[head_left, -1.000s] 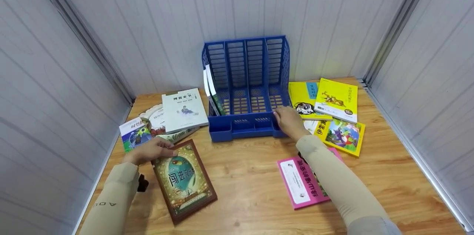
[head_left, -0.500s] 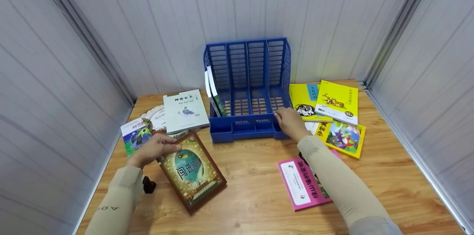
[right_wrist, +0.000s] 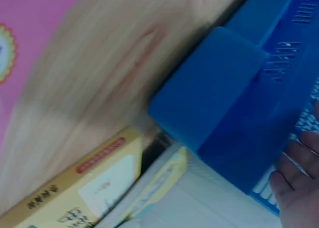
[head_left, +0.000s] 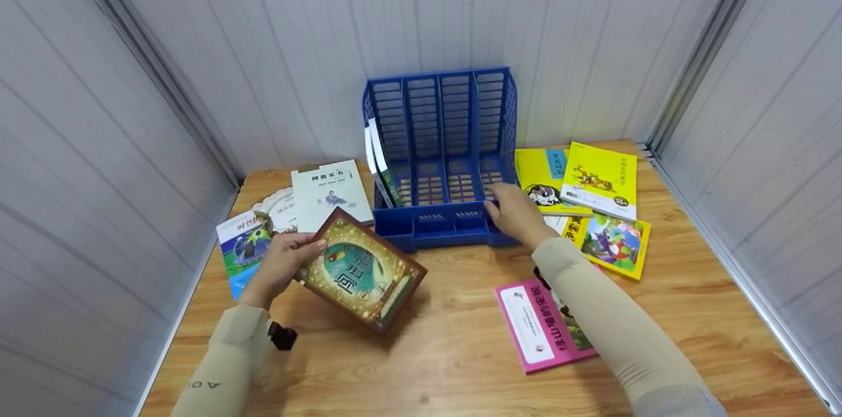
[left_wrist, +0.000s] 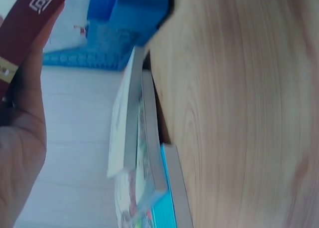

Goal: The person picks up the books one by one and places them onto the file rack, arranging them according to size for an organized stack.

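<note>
In the head view, my left hand (head_left: 277, 267) grips a brown-framed picture book (head_left: 363, 272) by its upper left edge, thumb on the cover. The book is tilted and held above the table. Its dark red spine (left_wrist: 25, 31) shows in the left wrist view. My right hand (head_left: 518, 212) holds the front right wall of a blue desktop file rack (head_left: 431, 218), fingers curled over the rim. Two thin white-edged books (head_left: 376, 157) lean in the rack's leftmost compartment. The lower corner of the white book (head_left: 329, 188) is hidden behind the held book.
On the left, a blue-green book (head_left: 245, 247) lies by other overlapping books. Yellow books (head_left: 600, 180) overlap right of the rack. A pink book (head_left: 529, 325) lies partly under my right forearm. Panel walls (head_left: 296, 42) enclose the wooden table (head_left: 447, 338) at back and sides.
My left hand has moved right and slightly up with the brown picture book, turning it counterclockwise and raising it off the table. My right hand stays at the rack's front wall.
</note>
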{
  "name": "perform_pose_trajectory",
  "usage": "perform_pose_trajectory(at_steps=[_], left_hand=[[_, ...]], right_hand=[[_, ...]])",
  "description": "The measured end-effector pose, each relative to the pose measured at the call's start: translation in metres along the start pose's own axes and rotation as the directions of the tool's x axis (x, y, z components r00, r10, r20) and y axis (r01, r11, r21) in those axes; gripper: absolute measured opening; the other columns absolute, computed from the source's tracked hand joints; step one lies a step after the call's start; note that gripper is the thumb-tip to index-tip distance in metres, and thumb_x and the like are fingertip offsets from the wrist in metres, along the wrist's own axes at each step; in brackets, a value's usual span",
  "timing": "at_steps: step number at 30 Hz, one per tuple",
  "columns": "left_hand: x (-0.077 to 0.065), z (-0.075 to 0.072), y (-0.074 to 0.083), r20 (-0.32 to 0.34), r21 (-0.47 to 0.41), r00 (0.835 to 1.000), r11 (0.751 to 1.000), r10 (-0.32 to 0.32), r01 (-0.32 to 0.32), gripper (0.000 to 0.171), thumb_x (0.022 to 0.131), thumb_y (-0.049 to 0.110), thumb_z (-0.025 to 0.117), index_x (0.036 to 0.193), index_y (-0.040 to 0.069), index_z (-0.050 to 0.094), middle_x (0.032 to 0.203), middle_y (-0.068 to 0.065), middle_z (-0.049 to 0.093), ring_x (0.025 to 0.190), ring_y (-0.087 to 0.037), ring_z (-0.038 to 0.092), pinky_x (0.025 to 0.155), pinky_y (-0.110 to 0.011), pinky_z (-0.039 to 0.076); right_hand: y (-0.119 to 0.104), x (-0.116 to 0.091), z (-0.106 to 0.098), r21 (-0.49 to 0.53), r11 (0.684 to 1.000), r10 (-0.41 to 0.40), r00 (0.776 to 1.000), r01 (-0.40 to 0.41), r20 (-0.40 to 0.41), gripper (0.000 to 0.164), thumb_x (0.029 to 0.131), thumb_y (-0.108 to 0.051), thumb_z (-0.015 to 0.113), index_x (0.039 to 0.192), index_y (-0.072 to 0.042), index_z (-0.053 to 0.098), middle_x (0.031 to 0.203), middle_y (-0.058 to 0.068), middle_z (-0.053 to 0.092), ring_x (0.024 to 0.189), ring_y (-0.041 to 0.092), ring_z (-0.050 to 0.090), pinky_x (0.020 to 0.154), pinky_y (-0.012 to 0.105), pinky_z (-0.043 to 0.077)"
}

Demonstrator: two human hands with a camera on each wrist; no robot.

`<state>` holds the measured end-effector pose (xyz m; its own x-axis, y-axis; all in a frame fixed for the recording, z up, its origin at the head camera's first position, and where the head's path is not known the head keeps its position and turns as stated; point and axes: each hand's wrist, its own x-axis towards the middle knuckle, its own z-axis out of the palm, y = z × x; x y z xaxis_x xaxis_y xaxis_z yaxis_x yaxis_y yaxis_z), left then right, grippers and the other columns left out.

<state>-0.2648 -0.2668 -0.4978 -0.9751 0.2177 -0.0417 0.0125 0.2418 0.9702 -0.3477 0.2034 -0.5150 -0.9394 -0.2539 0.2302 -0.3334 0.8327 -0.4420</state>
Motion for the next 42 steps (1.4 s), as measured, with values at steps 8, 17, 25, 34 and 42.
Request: perform_pose_trajectory(at_steps=[8,17,25,34,42], left_hand=[[0.003,0.037,0.017,-0.153,-0.099,0.988,0.995,-0.035,0.020,0.031,0.106,0.019,0.071,0.121,-0.008,0.076,0.081,-0.005,0.079,0.062,-0.015,0.072,0.049,-0.026,0.056],[0.000,0.077,0.033,-0.273,-0.135,0.962,0.989,0.022,-0.061,0.028,0.106,0.018,0.071,0.118,-0.007,0.076,0.081,-0.005,0.078,0.063,-0.012,0.071,0.051,-0.023,0.057],[0.001,0.106,0.048,-0.413,-0.199,0.911,0.975,0.008,-0.099,0.028,0.107,0.020,0.071,0.117,-0.006,0.076,0.081,-0.005,0.077,0.065,-0.011,0.070,0.053,-0.023,0.057],[0.011,0.126,0.060,-0.514,-0.261,0.858,0.949,0.017,-0.175,0.029,0.108,0.022,0.069,0.110,-0.006,0.075,0.077,-0.002,0.076,0.060,-0.007,0.066,0.048,-0.021,0.049],[0.015,0.143,0.071,-0.601,-0.328,0.799,0.911,0.003,-0.251,0.025,0.109,0.018,0.068,0.101,-0.006,0.074,0.071,0.000,0.070,0.053,-0.005,0.053,0.046,-0.018,0.041]], right_hand=[[-0.031,-0.008,-0.024,0.092,0.987,-0.116,0.984,0.129,-0.137,0.045,0.110,-0.020,0.063,0.145,0.008,0.062,0.151,0.029,0.062,0.145,0.047,0.056,0.125,0.058,0.042],[-0.068,-0.022,-0.040,0.140,0.946,-0.253,0.935,0.293,-0.249,0.040,0.108,-0.017,0.067,0.141,0.005,0.066,0.144,0.026,0.068,0.137,0.045,0.062,0.120,0.058,0.048],[-0.096,-0.037,-0.045,0.065,0.880,-0.439,0.858,0.470,-0.268,0.041,0.106,-0.019,0.072,0.140,0.003,0.067,0.139,0.024,0.071,0.132,0.042,0.067,0.114,0.056,0.053],[-0.116,-0.050,-0.046,0.005,0.842,-0.529,0.827,0.540,-0.188,0.051,0.099,-0.024,0.081,0.140,0.003,0.067,0.139,0.022,0.071,0.130,0.040,0.068,0.113,0.052,0.055],[-0.124,-0.051,-0.035,-0.101,0.835,-0.548,0.835,0.541,-0.048,0.069,0.095,-0.040,0.086,0.149,-0.004,0.063,0.146,0.021,0.067,0.133,0.039,0.066,0.113,0.052,0.055]])
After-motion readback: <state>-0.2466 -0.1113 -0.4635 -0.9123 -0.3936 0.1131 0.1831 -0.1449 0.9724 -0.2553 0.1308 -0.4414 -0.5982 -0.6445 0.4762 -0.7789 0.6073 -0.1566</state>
